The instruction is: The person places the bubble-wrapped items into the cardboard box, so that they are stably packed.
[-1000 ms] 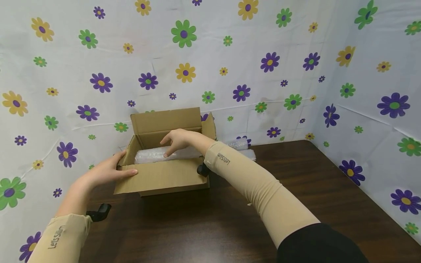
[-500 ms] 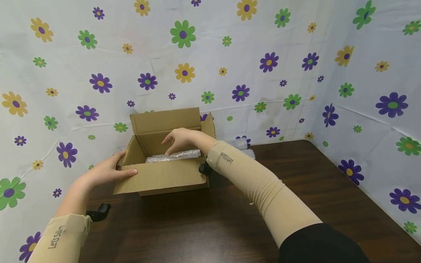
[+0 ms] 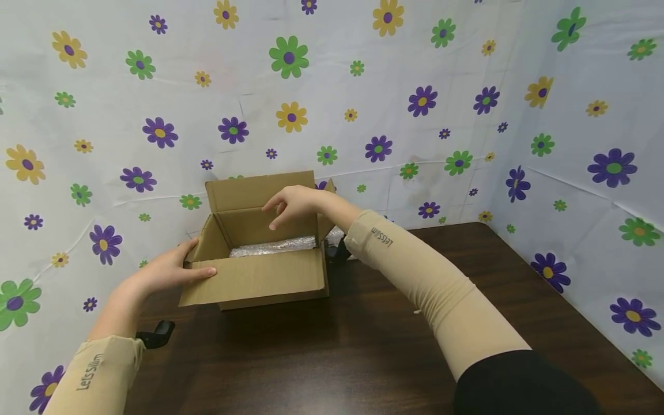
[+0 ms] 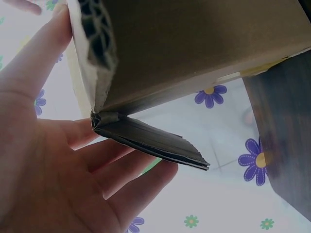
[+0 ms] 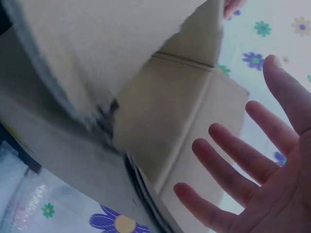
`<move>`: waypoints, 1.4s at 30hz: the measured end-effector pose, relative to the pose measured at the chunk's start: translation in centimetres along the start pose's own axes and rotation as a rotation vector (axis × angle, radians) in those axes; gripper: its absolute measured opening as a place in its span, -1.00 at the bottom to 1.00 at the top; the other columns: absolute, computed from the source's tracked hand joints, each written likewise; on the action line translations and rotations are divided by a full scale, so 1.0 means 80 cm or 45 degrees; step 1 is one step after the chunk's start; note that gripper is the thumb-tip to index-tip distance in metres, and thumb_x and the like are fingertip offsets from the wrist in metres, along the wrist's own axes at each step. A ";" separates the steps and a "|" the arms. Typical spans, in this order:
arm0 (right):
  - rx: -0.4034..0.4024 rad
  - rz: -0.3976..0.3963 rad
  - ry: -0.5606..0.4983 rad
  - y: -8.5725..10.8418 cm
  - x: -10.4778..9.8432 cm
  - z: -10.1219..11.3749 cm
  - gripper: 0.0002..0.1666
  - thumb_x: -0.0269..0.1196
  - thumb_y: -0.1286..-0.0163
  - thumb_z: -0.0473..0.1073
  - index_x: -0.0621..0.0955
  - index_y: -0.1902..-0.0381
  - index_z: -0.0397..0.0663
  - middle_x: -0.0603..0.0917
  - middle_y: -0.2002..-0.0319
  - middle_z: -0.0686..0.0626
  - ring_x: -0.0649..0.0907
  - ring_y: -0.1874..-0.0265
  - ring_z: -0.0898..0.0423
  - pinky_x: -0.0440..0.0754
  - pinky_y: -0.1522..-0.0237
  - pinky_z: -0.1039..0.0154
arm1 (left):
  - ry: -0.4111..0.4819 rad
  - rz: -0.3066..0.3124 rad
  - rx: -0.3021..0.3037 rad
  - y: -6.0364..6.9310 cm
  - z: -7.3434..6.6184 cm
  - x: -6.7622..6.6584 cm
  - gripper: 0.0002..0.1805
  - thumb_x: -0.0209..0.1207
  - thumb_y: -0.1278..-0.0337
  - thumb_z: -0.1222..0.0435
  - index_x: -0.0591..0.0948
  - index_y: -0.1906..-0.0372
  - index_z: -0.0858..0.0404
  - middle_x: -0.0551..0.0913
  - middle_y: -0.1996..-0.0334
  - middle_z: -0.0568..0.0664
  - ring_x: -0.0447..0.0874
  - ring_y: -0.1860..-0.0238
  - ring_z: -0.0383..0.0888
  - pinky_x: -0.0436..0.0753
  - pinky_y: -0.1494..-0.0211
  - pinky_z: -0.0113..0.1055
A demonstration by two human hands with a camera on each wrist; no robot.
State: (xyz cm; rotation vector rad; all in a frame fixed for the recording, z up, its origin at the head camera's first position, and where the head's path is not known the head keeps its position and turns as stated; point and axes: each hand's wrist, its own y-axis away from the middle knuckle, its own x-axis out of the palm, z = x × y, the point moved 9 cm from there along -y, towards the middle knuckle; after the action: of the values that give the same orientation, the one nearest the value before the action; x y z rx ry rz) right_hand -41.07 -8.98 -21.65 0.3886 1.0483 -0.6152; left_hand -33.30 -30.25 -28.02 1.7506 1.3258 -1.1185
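An open cardboard box stands on the table with its flaps spread. Inside lies a roll of bubble wrap, its far side hidden by the box walls. My left hand holds the box at its front left corner, thumb on the front flap and fingers beneath the folded side flap. Over the box is my right hand, fingers spread apart with nothing held, as the right wrist view also shows. That hand is clear of the roll and near the right flap.
More bubble wrap lies to the right of the box, mostly behind my right forearm. The dark wooden table extends forward and right. A flower-patterned cloth hangs behind it.
The bubble wrap roll has gone lower into the box, and my right hand has let go of it. That hand has since risen and shifted right. My left hand stays put.
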 end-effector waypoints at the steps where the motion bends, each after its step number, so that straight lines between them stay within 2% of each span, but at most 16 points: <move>1: -0.015 -0.015 -0.007 0.004 -0.004 0.001 -0.37 0.37 -0.26 0.06 0.53 -0.28 0.12 0.63 -0.09 -0.04 0.58 -0.10 0.12 0.50 -0.13 0.21 | -0.003 -0.001 0.001 0.000 0.000 -0.001 0.11 0.23 -0.17 -0.11 -0.07 -0.45 0.55 0.15 -0.29 0.64 0.21 -0.23 0.55 0.30 -0.18 0.37; 8: -0.149 -0.164 -0.107 0.051 -0.035 0.014 -0.39 0.36 -0.28 0.03 0.54 -0.27 0.09 0.64 -0.06 -0.01 0.64 0.00 0.16 0.58 -0.02 0.28 | -0.019 0.007 -0.001 -0.001 0.001 -0.002 0.12 0.22 -0.18 -0.11 -0.09 -0.45 0.56 0.09 -0.31 0.65 0.13 -0.25 0.58 0.24 -0.20 0.39; 14: -0.245 -0.285 -0.192 0.103 -0.059 0.008 -0.41 0.35 -0.29 -0.06 0.53 -0.27 0.01 0.63 -0.07 -0.02 0.64 0.04 0.15 0.60 0.02 0.26 | -0.012 0.016 -0.006 -0.002 0.001 0.000 0.13 0.21 -0.18 -0.12 -0.11 -0.46 0.56 0.05 -0.32 0.66 0.08 -0.27 0.58 0.20 -0.23 0.39; 19: -0.240 -0.408 -0.172 0.142 -0.079 -0.012 -0.41 0.32 -0.31 -0.08 0.52 -0.28 -0.03 0.63 -0.07 -0.05 0.61 0.01 0.08 0.58 -0.02 0.16 | -0.011 0.016 0.000 -0.004 0.000 -0.001 0.13 0.21 -0.19 -0.11 -0.12 -0.46 0.56 0.05 -0.32 0.66 0.10 -0.26 0.58 0.21 -0.22 0.39; 24: -0.198 -0.482 -0.189 0.173 -0.088 -0.039 -0.41 0.32 -0.32 -0.11 0.51 -0.29 -0.03 0.63 -0.07 -0.09 0.61 0.00 0.03 0.57 -0.04 0.04 | -0.008 0.031 -0.009 -0.002 0.004 0.000 0.13 0.20 -0.20 -0.11 -0.13 -0.46 0.55 0.03 -0.32 0.66 0.07 -0.27 0.59 0.21 -0.20 0.41; 32: -0.117 -0.513 -0.216 0.201 -0.073 -0.093 -0.43 0.31 -0.34 -0.08 0.52 -0.28 -0.05 0.63 -0.10 -0.08 0.63 -0.01 0.00 0.57 -0.08 -0.03 | 0.008 0.028 -0.013 -0.001 0.005 -0.001 0.11 0.20 -0.20 -0.09 -0.13 -0.47 0.54 0.04 -0.33 0.65 0.09 -0.28 0.57 0.23 -0.20 0.40; 36: -0.094 -0.514 -0.160 0.201 -0.053 -0.129 -0.42 0.33 -0.32 -0.05 0.53 -0.28 -0.01 0.66 -0.05 -0.06 0.63 0.01 0.06 0.58 -0.06 0.00 | 0.013 0.030 -0.021 0.000 0.004 -0.001 0.11 0.20 -0.21 -0.09 -0.13 -0.47 0.54 0.03 -0.33 0.65 0.07 -0.28 0.58 0.22 -0.20 0.41; 42: -0.077 -0.488 -0.107 0.191 -0.015 -0.179 -0.35 0.41 -0.22 0.00 0.54 -0.26 0.02 0.66 -0.05 -0.04 0.61 -0.03 0.00 0.53 -0.08 -0.07 | 0.018 0.032 -0.015 0.001 0.004 0.001 0.12 0.21 -0.20 -0.09 -0.13 -0.46 0.55 0.02 -0.34 0.65 0.05 -0.29 0.57 0.20 -0.21 0.41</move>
State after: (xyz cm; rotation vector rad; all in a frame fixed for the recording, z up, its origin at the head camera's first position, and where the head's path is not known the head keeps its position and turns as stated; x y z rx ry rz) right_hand -41.53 11.32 -26.92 0.1056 1.0656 -0.9307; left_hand -33.32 -30.54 -28.26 1.7648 1.3128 -1.0846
